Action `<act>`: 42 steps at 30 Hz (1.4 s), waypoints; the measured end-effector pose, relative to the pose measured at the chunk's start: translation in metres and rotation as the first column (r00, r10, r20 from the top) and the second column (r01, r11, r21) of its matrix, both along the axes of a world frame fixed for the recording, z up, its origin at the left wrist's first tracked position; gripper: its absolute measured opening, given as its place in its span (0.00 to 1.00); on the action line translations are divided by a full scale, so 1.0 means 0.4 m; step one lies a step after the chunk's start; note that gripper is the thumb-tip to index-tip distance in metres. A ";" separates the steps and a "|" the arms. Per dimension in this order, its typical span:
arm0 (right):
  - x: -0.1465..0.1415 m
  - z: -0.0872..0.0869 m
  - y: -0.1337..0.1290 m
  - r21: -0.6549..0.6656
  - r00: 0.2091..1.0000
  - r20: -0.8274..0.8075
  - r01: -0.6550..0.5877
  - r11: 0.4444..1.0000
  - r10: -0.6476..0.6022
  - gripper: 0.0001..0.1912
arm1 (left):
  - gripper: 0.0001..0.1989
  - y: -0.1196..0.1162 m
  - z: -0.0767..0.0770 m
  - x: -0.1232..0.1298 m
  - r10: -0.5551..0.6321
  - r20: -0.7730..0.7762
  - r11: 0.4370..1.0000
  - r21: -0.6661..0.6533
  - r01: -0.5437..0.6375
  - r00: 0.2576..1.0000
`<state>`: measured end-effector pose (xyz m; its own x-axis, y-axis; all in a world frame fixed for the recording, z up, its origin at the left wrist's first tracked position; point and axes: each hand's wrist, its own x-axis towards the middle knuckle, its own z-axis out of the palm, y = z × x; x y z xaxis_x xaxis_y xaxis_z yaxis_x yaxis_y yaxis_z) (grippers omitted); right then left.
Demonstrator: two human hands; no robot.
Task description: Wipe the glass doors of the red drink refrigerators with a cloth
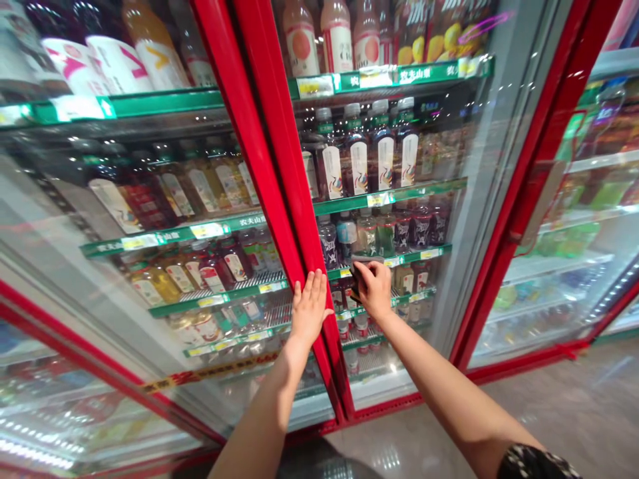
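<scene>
My left hand [309,307] lies flat on the red door frame [292,219] where two glass doors meet, fingers stretched upward and touching it. To its right, my right hand [374,287] is in front of the right glass door, its fingers closed round a dark, thin object [355,283] that I cannot make out clearly. Behind the glass, rows of bottles stand on shelves with green edges [349,203]. Dark bottles with white labels [359,159] are on the shelf above my hands.
More shelves of bottles show behind the left door, with orange and purple drinks [154,50] at the top. Another red-framed cooler [554,259] with a door handle stands at the right. Grey shiny floor [389,446] lies below.
</scene>
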<state>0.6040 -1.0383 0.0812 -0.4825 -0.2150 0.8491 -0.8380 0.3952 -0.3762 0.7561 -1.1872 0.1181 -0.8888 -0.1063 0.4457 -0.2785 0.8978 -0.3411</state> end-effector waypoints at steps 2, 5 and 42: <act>0.024 -0.011 -0.006 0.158 0.996 -0.070 -0.051 0.986 0.063 0.28 | 0.57 -0.004 -0.004 0.002 -0.014 -0.011 1.000 0.003 0.014 1.000; 0.022 -0.042 0.036 0.396 0.969 -0.158 -0.116 0.911 0.192 0.29 | 0.58 -0.007 -0.009 0.002 -0.027 -0.020 1.000 0.003 0.027 0.999; 0.087 0.114 -0.088 0.389 0.930 -0.252 -0.156 0.908 0.268 0.30 | 0.40 0.018 -0.091 0.150 0.035 -0.069 0.999 -0.015 -0.036 0.997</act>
